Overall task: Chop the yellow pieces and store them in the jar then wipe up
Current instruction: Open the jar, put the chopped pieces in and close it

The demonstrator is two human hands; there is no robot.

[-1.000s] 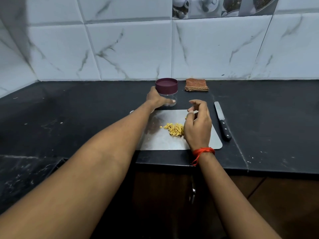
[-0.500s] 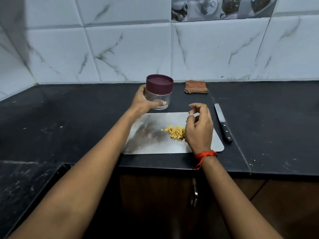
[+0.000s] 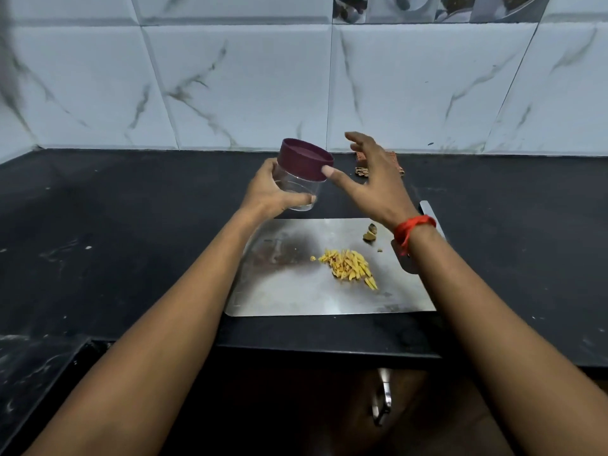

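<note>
From the head camera, the left hand (image 3: 269, 192) grips the clear jar (image 3: 297, 185) round its lower wall, fingers and thumb curled about it. It holds the jar off the counter (image 3: 98, 225), just beyond the far edge of the steel board (image 3: 296, 291) and tilted a little toward the right, probably so the other hand can get at the top. The maroon lid (image 3: 304, 158) is on the jar, which looks empty. The right hand (image 3: 375, 182) is spread wide and holds nothing: its thumb tip lies against the lid's rim and its fingers fan out above and beyond, not closed round it. That looks like a reach to grasp and twist the lid off. The yellow pieces (image 3: 348, 268) lie cut into a small heap of slivers near the middle of the board, none in the jar yet, so chopping seems done and storing is the step in hand. A few brown scraps (image 3: 371, 232) sit apart near the board's far right edge, likely trimmings. The knife (image 3: 427, 210) lies right of the board, mostly behind the right wrist. The cloth (image 3: 398, 163) waits by the wall, partly hidden.
</note>
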